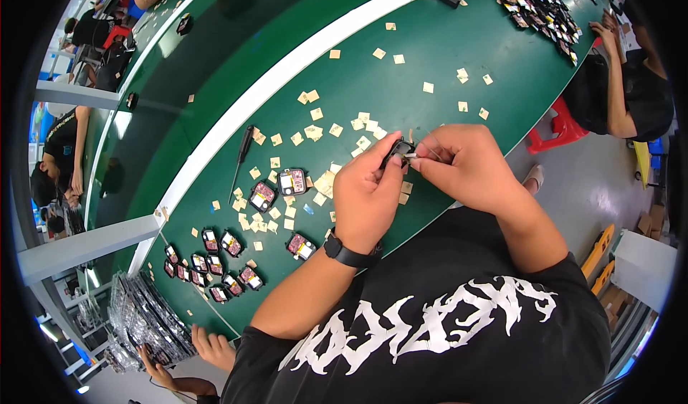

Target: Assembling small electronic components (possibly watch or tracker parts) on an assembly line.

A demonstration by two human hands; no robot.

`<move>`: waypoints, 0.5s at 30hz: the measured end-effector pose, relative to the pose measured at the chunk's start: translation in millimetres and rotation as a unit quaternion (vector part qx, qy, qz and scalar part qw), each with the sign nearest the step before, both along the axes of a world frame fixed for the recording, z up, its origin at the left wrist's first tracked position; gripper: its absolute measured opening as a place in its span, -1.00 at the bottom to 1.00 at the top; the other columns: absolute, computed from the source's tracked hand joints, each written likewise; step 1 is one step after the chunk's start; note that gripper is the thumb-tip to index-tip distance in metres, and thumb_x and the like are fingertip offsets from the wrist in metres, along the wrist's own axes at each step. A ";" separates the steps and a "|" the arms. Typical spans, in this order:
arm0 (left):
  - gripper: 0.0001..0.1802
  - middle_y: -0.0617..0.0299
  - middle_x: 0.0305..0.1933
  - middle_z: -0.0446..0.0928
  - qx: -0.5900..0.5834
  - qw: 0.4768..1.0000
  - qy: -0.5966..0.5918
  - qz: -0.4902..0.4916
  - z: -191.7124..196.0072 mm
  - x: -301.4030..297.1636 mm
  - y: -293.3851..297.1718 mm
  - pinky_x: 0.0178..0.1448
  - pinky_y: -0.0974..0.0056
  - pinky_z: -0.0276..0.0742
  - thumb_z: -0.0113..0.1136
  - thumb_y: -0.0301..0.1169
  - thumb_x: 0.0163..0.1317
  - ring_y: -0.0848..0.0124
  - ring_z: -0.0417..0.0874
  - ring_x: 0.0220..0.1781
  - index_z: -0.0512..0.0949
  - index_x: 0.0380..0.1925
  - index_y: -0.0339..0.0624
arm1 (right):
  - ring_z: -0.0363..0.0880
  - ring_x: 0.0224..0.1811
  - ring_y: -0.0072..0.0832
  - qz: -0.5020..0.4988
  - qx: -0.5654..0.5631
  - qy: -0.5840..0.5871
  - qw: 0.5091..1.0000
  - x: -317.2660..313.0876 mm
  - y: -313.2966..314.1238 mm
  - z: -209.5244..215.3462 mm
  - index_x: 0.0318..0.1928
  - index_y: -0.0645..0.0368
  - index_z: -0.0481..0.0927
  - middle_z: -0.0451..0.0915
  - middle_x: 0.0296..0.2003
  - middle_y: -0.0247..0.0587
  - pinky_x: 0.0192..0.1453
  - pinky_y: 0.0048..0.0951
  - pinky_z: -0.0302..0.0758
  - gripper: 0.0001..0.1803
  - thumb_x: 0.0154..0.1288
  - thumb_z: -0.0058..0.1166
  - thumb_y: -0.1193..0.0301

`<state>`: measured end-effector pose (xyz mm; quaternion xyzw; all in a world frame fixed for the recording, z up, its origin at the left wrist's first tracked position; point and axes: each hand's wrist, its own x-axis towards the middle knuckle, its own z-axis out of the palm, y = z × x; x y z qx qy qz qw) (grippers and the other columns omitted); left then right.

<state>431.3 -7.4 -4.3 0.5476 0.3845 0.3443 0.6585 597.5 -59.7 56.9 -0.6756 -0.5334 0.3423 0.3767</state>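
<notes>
My left hand (369, 192), a black watch on its wrist, grips a small black device housing (395, 150) between thumb and fingers above the near edge of the green table. My right hand (459, 162) meets it from the other side, thumb and forefinger pinched together at the housing. A small pale piece (408, 156) shows by those fingertips; its kind is too small to tell. Beyond my left hand lie two similar devices with boards showing, one white-topped (292, 182) and one reddish (262, 197). Another device (301, 245) rests beside my left wrist.
Small cream paper squares (313, 132) are scattered over the green table (430, 53). A screwdriver (242, 153) lies left of them. Several devices (215, 264) cluster at lower left, near stacked clear bags (140, 318). At upper right are a device heap (534, 10) and a co-worker (623, 81).
</notes>
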 end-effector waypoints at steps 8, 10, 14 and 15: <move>-0.61 0.22 -0.23 0.65 0.000 1.000 -0.018 -0.018 -3.9 0.1 1.7 -0.32 0.46 0.47 0.13 -0.58 0.38 0.64 0.54 -0.40 0.59 0.20 -0.31 | 0.63 -0.44 -0.22 0.016 0.054 -0.068 0.996 -3.6 2.4 -11.4 -0.29 0.35 0.68 0.66 -0.43 -0.03 -0.34 -0.33 0.52 -0.90 0.25 0.27 0.53; -0.61 0.22 -0.24 0.65 0.003 1.000 -0.019 -0.021 -3.2 0.3 1.4 -0.31 0.45 0.47 0.13 -0.58 0.38 0.63 0.54 -0.40 0.58 0.20 -0.31 | 0.63 -0.43 -0.20 0.022 0.041 -0.055 0.997 -1.5 3.4 -11.3 -0.29 0.34 0.68 0.66 -0.42 -0.03 -0.33 -0.33 0.52 -0.90 0.26 0.26 0.52; -0.53 0.13 0.05 0.62 0.016 0.996 0.023 -0.082 1.8 -8.1 3.8 0.20 0.36 0.60 0.01 -0.67 0.43 0.48 0.66 0.01 0.43 0.34 -0.39 | 0.65 -0.46 -0.34 0.024 0.020 -0.018 0.999 -1.2 5.4 -13.1 -0.28 0.32 0.69 0.67 -0.45 -0.08 -0.36 -0.36 0.50 -0.90 0.28 0.28 0.51; -0.53 0.13 0.05 0.62 0.015 0.996 0.024 -0.081 2.4 -8.4 4.1 0.20 0.36 0.60 0.01 -0.67 0.43 0.48 0.66 0.01 0.43 0.34 -0.39 | 0.65 -0.46 -0.34 0.025 0.020 -0.017 0.999 -0.4 5.8 -13.4 -0.28 0.32 0.69 0.67 -0.45 -0.08 -0.36 -0.36 0.50 -0.90 0.28 0.28 0.51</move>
